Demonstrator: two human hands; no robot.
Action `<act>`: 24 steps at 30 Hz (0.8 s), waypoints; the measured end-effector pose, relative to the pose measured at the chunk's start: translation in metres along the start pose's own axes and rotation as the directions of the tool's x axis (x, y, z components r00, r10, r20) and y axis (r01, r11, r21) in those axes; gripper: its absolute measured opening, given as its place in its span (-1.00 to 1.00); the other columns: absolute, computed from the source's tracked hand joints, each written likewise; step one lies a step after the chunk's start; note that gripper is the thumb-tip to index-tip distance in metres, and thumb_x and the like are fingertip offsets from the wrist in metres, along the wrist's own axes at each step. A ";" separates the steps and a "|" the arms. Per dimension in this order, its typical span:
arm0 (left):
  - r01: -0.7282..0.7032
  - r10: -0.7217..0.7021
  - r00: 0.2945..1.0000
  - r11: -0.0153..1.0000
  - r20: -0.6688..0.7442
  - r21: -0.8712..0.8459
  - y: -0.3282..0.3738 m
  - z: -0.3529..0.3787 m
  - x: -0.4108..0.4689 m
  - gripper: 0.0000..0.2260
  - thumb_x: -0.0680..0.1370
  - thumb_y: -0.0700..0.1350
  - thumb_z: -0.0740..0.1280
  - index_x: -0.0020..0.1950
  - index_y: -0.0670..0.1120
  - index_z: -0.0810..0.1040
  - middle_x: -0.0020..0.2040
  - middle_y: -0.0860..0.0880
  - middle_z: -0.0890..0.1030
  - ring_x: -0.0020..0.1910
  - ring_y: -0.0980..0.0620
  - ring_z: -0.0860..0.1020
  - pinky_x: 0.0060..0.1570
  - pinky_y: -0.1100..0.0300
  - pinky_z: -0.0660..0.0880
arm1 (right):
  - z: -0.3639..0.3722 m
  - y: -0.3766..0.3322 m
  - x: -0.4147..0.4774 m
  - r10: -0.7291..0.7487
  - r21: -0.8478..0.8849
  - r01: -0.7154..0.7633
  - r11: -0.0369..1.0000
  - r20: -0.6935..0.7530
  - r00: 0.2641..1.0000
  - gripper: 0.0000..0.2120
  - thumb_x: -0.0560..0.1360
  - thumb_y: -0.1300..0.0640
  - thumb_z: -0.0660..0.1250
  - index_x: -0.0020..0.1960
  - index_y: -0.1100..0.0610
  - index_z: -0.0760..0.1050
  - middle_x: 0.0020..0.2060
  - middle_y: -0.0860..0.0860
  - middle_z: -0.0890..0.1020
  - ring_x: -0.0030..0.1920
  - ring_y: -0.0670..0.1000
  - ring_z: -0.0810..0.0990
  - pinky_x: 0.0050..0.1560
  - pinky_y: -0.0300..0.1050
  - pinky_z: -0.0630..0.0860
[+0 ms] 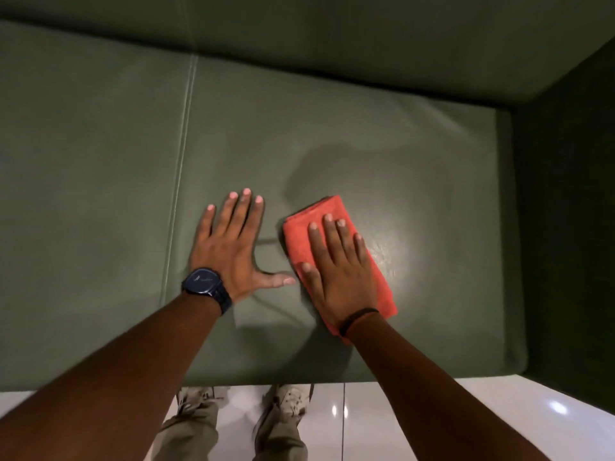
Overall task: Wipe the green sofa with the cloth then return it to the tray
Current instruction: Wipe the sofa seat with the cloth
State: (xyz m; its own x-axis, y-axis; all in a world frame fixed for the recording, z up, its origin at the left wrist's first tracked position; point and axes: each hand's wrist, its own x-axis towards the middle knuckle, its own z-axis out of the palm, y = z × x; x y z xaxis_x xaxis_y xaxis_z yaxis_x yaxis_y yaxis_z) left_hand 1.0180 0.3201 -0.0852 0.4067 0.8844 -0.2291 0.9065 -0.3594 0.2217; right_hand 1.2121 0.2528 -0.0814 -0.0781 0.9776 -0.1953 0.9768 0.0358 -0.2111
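Item: green sofa (332, 134), seat cushion, viewed from above; wiping step judged to be in hand, with the return to the tray not yet begun and no tray seen in view. Item: cloth (336, 224), red-orange, folded into an oblong pad, laid flat on the right-hand cushion near its front edge. Right hand (339, 274): spread flat, palm down, pressed on top of the cloth and not closed around it; the far end of the pad is left showing beyond the fingertips. Left hand (229, 247): open, fingers splayed, nothing held, braced on the bare cushion just beside the cloth, its thumb nearly touching the cloth's near-left edge. A darker sheen on the leather beyond the cloth is noted, possibly a wiped patch. Handling advice, as judgement: even palm pressure is best kept so the folded pad is not bunched or unfolded; overlapping strokes are to be carried toward the seam (183, 144) and the armrest (565, 194), corners included. Wristwatch (203, 281) on the left wrist.
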 end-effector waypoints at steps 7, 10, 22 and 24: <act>-0.023 0.018 0.996 0.998 0.083 0.061 -0.009 -0.003 -0.005 0.24 0.11 0.67 -0.03 0.54 -0.15 0.00 0.55 -0.15 0.07 0.52 -0.13 0.00 0.46 -0.15 -0.09 | -0.001 -0.017 0.009 0.127 0.013 -0.127 0.992 0.015 0.992 -0.44 0.58 -0.14 -0.08 0.54 -0.04 -0.06 0.54 0.14 0.03 0.53 0.15 -0.07 0.49 0.18 -0.08; -0.023 0.019 0.996 0.999 0.089 0.042 -0.010 -0.004 -0.005 0.26 0.09 0.68 -0.04 0.54 -0.16 0.00 0.55 -0.15 0.06 0.52 -0.12 -0.01 0.46 -0.17 -0.08 | 0.001 -0.013 0.006 -0.196 -0.049 0.201 0.978 0.085 0.977 -0.45 0.58 -0.13 -0.04 0.54 -0.03 0.00 0.54 0.12 0.07 0.53 0.12 -0.06 0.49 0.15 -0.05; -0.024 0.022 0.993 0.999 0.113 0.021 -0.007 -0.006 -0.004 0.27 0.07 0.69 -0.08 0.54 -0.12 -0.17 0.57 -0.11 -0.09 0.52 -0.09 -0.18 0.45 -0.16 -0.18 | -0.003 0.005 0.006 -0.019 -0.100 0.026 0.995 0.066 0.998 -0.33 0.53 -0.30 -0.01 0.54 -0.07 -0.11 0.55 0.09 -0.02 0.53 0.08 -0.14 0.49 0.14 -0.09; -0.018 0.015 0.992 1.000 0.128 0.019 -0.007 -0.008 -0.003 0.29 0.05 0.69 -0.06 0.54 -0.12 -0.21 0.57 -0.10 -0.13 0.50 -0.07 -0.25 0.44 -0.15 -0.22 | -0.005 0.008 0.004 0.082 -0.073 -0.080 0.994 0.021 0.996 -0.38 0.56 -0.22 -0.03 0.54 -0.04 -0.05 0.54 0.10 0.02 0.53 0.10 -0.08 0.48 0.15 -0.04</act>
State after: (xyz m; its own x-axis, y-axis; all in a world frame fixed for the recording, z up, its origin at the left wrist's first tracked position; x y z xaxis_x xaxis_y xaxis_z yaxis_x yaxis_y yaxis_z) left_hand 1.0093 0.3227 -0.0784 0.4314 0.8336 -0.3449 0.9012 -0.3806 0.2075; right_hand 1.2201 0.2580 -0.0793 -0.0020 0.9728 -0.2318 0.9919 -0.0275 -0.1239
